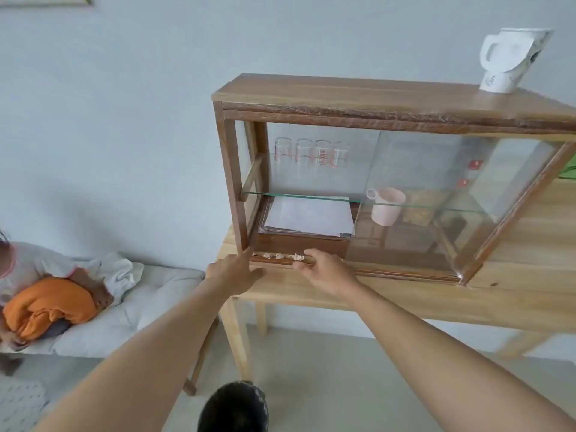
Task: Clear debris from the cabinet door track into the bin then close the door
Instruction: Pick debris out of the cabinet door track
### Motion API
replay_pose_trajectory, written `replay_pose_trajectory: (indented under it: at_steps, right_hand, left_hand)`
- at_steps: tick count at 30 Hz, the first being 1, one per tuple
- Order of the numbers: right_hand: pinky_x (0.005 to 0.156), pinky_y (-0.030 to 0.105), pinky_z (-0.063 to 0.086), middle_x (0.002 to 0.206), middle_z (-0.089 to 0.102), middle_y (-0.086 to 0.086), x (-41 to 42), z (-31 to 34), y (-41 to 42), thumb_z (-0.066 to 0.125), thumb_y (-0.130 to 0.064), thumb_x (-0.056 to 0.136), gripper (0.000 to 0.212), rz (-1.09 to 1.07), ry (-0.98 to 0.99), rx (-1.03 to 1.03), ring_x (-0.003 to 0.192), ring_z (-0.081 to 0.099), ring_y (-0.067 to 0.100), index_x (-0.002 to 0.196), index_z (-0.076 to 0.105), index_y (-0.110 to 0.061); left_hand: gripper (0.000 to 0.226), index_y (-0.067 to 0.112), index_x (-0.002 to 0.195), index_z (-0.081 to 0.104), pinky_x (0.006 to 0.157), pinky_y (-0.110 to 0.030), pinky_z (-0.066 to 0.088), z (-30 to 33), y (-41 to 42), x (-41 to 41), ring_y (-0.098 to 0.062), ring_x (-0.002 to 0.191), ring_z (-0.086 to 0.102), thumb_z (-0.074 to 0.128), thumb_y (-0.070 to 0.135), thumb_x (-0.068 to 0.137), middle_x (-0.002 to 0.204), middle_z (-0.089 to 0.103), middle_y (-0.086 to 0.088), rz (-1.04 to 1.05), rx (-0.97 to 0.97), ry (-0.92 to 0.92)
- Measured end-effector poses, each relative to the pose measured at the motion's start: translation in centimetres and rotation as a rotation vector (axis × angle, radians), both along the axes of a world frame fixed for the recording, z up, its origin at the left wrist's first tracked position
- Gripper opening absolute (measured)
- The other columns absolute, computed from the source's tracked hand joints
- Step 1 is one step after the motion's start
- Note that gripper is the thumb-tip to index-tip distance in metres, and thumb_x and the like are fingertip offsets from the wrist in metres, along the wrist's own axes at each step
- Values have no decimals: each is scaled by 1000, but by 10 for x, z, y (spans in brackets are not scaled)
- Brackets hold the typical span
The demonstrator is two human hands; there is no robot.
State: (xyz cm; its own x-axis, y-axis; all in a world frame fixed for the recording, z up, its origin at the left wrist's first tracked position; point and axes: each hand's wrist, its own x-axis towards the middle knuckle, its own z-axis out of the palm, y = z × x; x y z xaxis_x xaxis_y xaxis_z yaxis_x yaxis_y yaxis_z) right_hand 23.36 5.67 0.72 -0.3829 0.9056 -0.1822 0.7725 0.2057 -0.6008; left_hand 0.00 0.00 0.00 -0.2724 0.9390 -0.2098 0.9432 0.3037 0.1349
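Observation:
A wooden cabinet (374,101) with sliding glass doors stands on a light wooden table. Its left side is open, and the glass door (436,194) is slid to the right. Several pale crumpled bits of debris (282,256) lie in the bottom door track (389,272) at the open left end. My left hand (237,271) reaches to the track's left corner with fingers spread and nothing in it. My right hand (325,269) rests on the track just right of the debris, fingertips touching the nearest piece. A dark round bin (233,406) stands on the floor below.
A white jug (508,59) sits on the cabinet top. Inside are several glasses (311,152) on a glass shelf, a stack of papers (307,216) and a pink mug (386,205). A person sits on a cushioned bench (140,304) at the left with an orange cloth.

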Motion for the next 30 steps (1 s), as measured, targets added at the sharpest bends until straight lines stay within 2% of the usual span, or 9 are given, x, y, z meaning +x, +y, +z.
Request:
replay_pose_trajectory:
  at_steps: [5, 7, 10, 12, 14, 17, 21, 26, 30]
  right_hand:
    - [110, 39, 52, 140, 76, 6, -37, -16, 13, 67, -56, 100, 60, 10, 134, 8, 135, 66, 30, 150, 64, -24]
    - [108, 38, 54, 131, 80, 9, -48, -22, 16, 68, -51, 101, 57, 27, 154, 13, 128, 72, 30, 151, 65, -24]
    - [95, 39, 61, 91, 86, 7, -60, -27, 21, 67, -49, 102, 53, 44, 130, 24, 96, 81, 26, 151, 63, -29]
    - [84, 33, 62, 75, 84, 4, -66, -29, 24, 66, -45, 103, 50, 59, 117, 26, 62, 71, 11, 150, 64, -29]
    - [78, 30, 59, 68, 81, 4, -71, -30, 27, 65, -40, 104, 44, 51, 126, 39, 51, 61, 5, 147, 68, -28]
    - [82, 32, 63, 66, 78, 4, -75, -31, 27, 66, -34, 103, 36, 26, 155, 62, 66, 77, 21, 137, 76, -27]
    - [83, 37, 65, 92, 86, 9, -77, -29, 23, 70, -29, 101, 25, 24, 158, 105, 87, 81, 31, 122, 84, -29]
    - [77, 43, 65, 72, 75, 3, -88, -27, 19, 75, -32, 98, 14, -36, 199, 51, 77, 79, 31, 103, 82, -21]
    - [75, 46, 65, 68, 74, 6, -96, -26, 16, 74, -31, 100, 16, -120, 236, 41, 74, 78, 35, 96, 81, -17]
  left_hand:
    - [45, 47, 141, 50, 80, -44, 52, -18, 18, -3, -36, 103, 67, 41, 61, 99, 118, 71, -7, 96, 121, -44]
    - [37, 47, 132, 59, 74, -41, 48, -24, 22, -4, -34, 93, 63, 42, 55, 100, 111, 71, -6, 130, 152, -58]
    - [29, 43, 122, 67, 67, -39, 45, -32, 26, -8, -32, 77, 52, 44, 42, 102, 91, 63, -3, 140, 205, -28]
    - [27, 42, 118, 69, 65, -38, 42, -35, 27, -11, -32, 74, 49, 47, 37, 103, 87, 62, -2, 131, 248, 10]
    - [26, 41, 116, 71, 64, -38, 42, -36, 28, -12, -34, 76, 55, 48, 36, 104, 92, 70, -6, 115, 278, 44]
    - [29, 44, 118, 73, 65, -38, 47, -35, 28, -13, -40, 85, 67, 50, 34, 105, 95, 74, -8, 111, 316, 69]
    - [28, 39, 123, 73, 68, -38, 49, -28, 26, -13, -40, 88, 70, 53, 31, 105, 98, 75, -9, 97, 337, 106]
    - [29, 35, 128, 69, 74, -41, 57, -21, 22, -16, -38, 89, 72, 48, 31, 108, 100, 76, -9, -9, 307, 197]
    - [29, 36, 128, 68, 75, -41, 56, -13, 15, -21, -38, 90, 71, 48, 36, 107, 98, 76, -7, -46, 351, 157]
